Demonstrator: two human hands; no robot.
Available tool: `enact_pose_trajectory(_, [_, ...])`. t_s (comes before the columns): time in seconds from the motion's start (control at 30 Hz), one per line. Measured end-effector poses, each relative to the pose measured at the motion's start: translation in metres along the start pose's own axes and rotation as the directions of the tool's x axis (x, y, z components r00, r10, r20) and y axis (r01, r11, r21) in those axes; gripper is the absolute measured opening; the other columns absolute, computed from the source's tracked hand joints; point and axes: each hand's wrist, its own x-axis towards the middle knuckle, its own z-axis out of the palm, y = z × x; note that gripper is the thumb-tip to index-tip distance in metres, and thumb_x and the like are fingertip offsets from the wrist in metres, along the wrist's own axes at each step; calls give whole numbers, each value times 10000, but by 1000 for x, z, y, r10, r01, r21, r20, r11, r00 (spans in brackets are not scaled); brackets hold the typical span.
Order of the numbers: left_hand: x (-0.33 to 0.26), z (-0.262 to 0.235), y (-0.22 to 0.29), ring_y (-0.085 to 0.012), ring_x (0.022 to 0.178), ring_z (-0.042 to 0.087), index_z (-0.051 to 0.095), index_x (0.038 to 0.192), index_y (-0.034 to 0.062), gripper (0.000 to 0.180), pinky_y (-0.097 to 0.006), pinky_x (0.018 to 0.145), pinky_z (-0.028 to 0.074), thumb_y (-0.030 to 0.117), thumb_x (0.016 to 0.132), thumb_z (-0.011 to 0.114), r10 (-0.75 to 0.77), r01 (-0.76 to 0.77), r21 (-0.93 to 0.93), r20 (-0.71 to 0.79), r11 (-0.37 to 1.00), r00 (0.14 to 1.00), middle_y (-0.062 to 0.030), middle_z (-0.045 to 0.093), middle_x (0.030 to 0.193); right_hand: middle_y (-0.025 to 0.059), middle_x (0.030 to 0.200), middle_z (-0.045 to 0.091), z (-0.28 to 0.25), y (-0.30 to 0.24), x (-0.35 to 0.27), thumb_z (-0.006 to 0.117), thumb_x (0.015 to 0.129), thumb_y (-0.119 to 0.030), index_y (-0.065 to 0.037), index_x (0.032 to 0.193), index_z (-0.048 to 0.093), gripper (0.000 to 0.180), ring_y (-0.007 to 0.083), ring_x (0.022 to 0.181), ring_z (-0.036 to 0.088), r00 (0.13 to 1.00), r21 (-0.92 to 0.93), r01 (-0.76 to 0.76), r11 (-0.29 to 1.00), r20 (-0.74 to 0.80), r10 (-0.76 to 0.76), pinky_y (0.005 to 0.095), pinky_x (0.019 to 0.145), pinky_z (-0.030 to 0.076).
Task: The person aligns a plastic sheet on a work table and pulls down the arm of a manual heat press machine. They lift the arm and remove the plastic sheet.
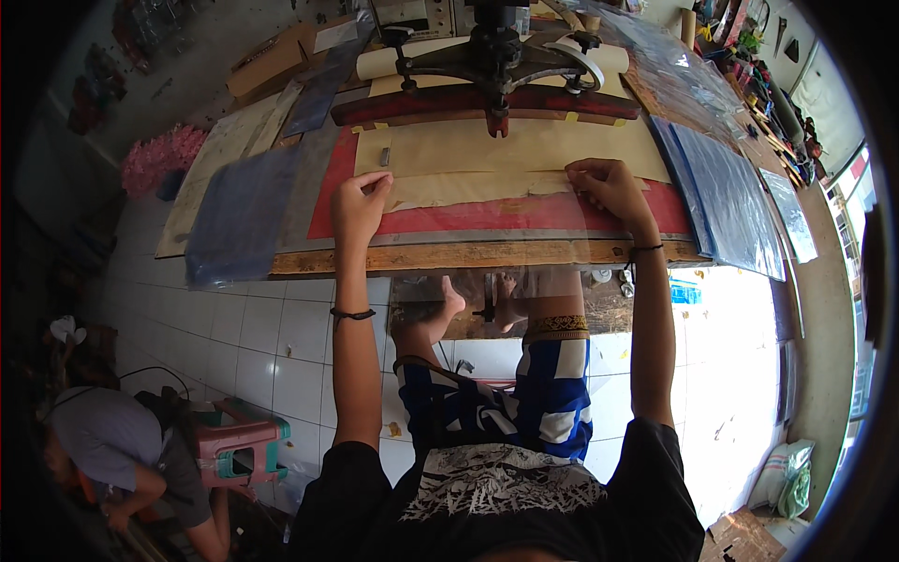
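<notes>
Both left hand [361, 204] and right hand [613, 192] pinch a clear sheet [501, 225]; illegible white print [506, 482] marks the shirt [581, 525].

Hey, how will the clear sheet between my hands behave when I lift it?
The clear sheet is probably floppy, since it looks like thin film, the table edge showing through. It is likely light, as the left hand and right hand merely pinch it.

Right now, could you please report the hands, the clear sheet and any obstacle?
Left hand, right hand: pinching far edge of clear sheet. Sheet reaches past the table's front edge. Dark red bar ahead, apart from both hands.
</notes>
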Motion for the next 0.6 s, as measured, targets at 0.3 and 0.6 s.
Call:
enact_pose_trajectory(0.3, [0,-1,4,-225,741,719,752,975,19,262,-323,657,520,253,863,714,2,-2,33,-6,999,1000,-152,732,812,31,781,694,1,-2,2,691,915,-225,0,1121,701,305,60,572,574,1000,-1,0,1000,-26,0,211,500,464])
enact_pose_trajectory(0.6, [-10,-2,16,-127,644,636,740,1018,43,259,-290,592,465,242,851,742,-5,7,82,-31,997,1000,-72,691,723,60,735,680,2,-7,-5,686,925,-221,33,1145,662,337,68,581,585,1000,67,1,998,-1,-1,212,511,478])
